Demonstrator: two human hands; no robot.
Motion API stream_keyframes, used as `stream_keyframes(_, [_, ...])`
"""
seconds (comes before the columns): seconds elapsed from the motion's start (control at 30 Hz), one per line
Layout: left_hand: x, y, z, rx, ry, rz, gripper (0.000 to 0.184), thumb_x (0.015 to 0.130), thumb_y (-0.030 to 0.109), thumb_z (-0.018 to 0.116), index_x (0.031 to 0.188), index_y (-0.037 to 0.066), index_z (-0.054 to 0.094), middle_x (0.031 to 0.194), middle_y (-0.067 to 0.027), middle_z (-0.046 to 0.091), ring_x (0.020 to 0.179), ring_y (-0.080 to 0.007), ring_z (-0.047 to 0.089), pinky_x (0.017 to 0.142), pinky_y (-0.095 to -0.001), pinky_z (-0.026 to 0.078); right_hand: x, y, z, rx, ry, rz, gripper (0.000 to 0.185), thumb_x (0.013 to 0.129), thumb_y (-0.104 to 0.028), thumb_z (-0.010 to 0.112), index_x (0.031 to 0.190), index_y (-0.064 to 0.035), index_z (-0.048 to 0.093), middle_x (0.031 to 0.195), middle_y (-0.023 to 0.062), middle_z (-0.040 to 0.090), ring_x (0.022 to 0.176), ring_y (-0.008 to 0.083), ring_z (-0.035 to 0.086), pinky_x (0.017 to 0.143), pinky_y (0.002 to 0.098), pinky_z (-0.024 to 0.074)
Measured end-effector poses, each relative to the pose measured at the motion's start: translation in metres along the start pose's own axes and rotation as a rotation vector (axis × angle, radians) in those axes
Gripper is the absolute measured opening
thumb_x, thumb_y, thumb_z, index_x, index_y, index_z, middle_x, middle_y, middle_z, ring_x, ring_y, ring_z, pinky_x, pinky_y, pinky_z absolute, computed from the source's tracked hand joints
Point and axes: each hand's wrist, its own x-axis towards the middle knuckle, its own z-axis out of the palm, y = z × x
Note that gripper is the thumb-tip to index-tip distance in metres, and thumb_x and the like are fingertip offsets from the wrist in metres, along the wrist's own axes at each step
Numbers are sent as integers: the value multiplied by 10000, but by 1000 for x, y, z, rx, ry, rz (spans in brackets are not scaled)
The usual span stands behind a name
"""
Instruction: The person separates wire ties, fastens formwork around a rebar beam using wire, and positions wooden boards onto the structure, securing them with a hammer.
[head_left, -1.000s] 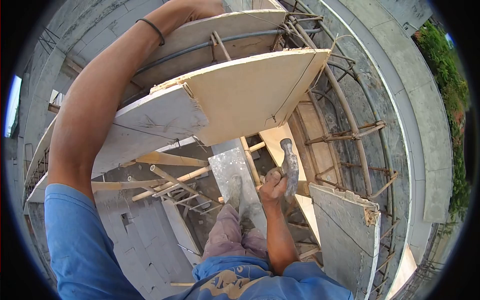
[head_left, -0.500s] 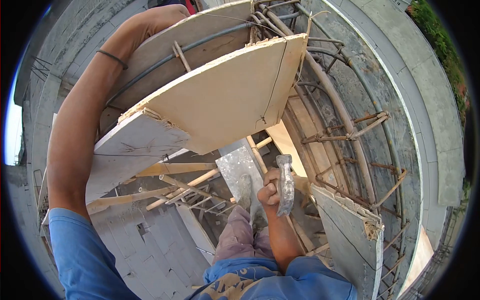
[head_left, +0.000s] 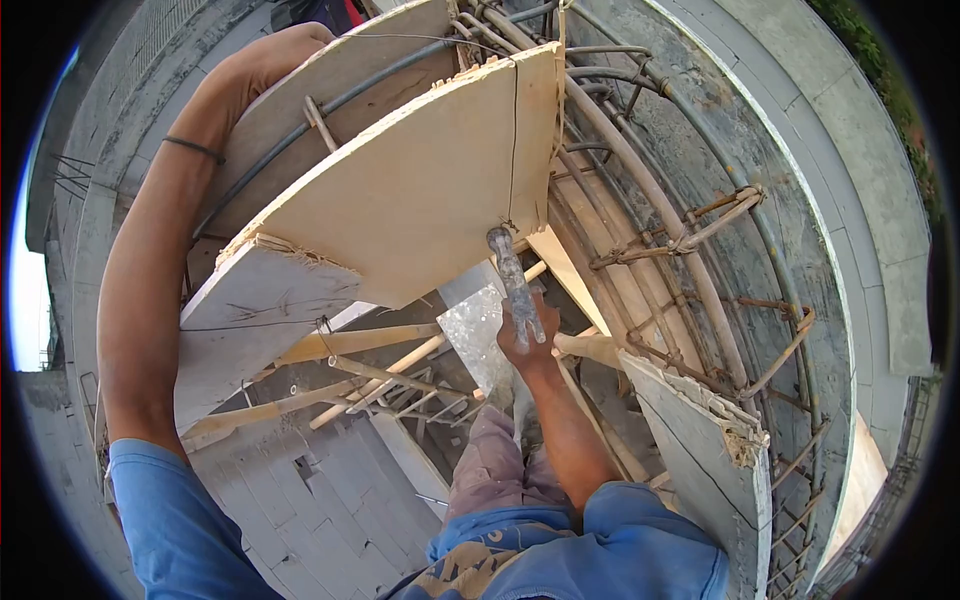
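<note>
My right hand (head_left: 527, 335) is closed round a hammer (head_left: 518, 290). The hammer's head lies close against the lower edge of a curved plywood panel (head_left: 420, 190), beside a twisted wire tie (head_left: 508, 226); whether they touch is unclear. Over at the upper left, my left hand (head_left: 290, 50) reaches past the top edge of a second board (head_left: 400, 35), its fingers hidden behind that board. A grey board piece (head_left: 270, 290) overlaps the plywood panel's left end. Steel bars (head_left: 650, 190) run in curves to the right of the panel.
Below are bamboo poles (head_left: 385, 380), a splattered grey plank (head_left: 470, 335) near my feet and a block-paved floor (head_left: 330, 510). A rough-edged grey panel (head_left: 700, 450) stands at the lower right, beside a curved concrete wall (head_left: 850, 190). Dark and red cloth shows at the top left.
My view has shifted, moving the panels left in it. My right hand has brought the hammer up and left to the plywood panel's lower edge. My left hand stays at the back board's top edge.
</note>
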Motion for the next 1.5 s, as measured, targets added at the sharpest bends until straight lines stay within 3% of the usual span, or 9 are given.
stream_keyframes(0.23, [4, -9, 2, -11, 8, 13, 362, 948, 234, 646, 1121, -82, 684, 1055, -75, 690, 958, -109, 626, 788, -272, 513, 4, 4, -8, 192, 147, -374, 163, 830, -96, 648, 921, -9, 543, 611, 114, 549, 462, 294, 568, 428, 379, 410])
stream_keyframes(0.33, [6, -4, -3, 16, 15, -5, 372, 952, 238, 654, 1131, -87, 680, 1022, -78, 694, 967, -105, 627, 797, -276, 522, 10, -1, 8, -43, 149, -53, 332, 989, -338, 560, 798, -67, 556, 586, 135, 501, 463, 387, 521, 450, 458, 396])
stream_keyframes(0.5, [12, -21, -1, -95, 123, 29, 352, 959, 221, 645, 1118, -90, 689, 1046, -88, 707, 963, -116, 633, 801, -284, 524, 13, -6, -1, 323, 246, -402, 243, 921, -162, 651, 982, 43, 535, 593, 137, 525, 461, 331, 559, 417, 383, 402])
stream_keyframes(0.63, [11, -18, 2, -59, 55, 85, 363, 936, 246, 658, 1045, -96, 706, 978, -76, 704, 903, -106, 624, 755, -291, 516, 10, 11, 20, -21, 323, -196, 248, 910, -171, 667, 1018, 37, 583, 605, 146, 539, 463, 358, 553, 427, 440, 419])
stream_keyframes(0.87, [7, -15, 2, -125, 80, 93, 377, 908, 263, 676, 1007, -100, 711, 914, -62, 694, 830, -102, 613, 688, -293, 505, -9, 21, 60, 163, 225, 179, 445, 1078, -430, 453, 831, -60, 434, 650, -14, 380, 574, 113, 381, 547, 281, 329])
stream_keyframes(0.97, [12, -22, -2, -77, 78, 123, 391, 909, 276, 676, 1018, -98, 710, 977, -74, 693, 847, -102, 619, 692, -285, 511, 5, -3, 28, 357, 252, 110, 345, 1040, -318, 545, 865, -34, 631, 659, 90, 587, 509, 298, 527, 478, 396, 379])
stream_keyframes(1.13, [2, -15, 6, -65, 189, 69, 419, 913, 285, 675, 1098, -91, 688, 1059, -96, 689, 935, -129, 627, 777, -288, 515, -2, -7, 32, 430, 414, -106, 435, 1092, -412, 426, 815, -77, 408, 662, -14, 382, 586, 113, 374, 530, 302, 311])
stream_keyframes(1.23, [2, -8, 2, -69, 182, 59, 440, 913, 290, 677, 1148, -82, 672, 1078, -104, 685, 994, -151, 623, 837, -295, 508, 7, -4, 30, 359, 262, 150, 344, 1071, -277, 498, 819, -55, 569, 690, 109, 530, 664, 335, 558, 628, 430, 445])
stream_keyframes(1.5, [1, -7, 1, -32, 221, 32, 446, 917, 299, 680, 1165, -72, 673, 1104, -101, 675, 1034, -160, 620, 865, -292, 498, 14, 10, 42, 385, 263, 254, 367, 1059, -314, 519, 847, -20, 580, 704, 120, 540, 667, 301, 548, 650, 413, 459])
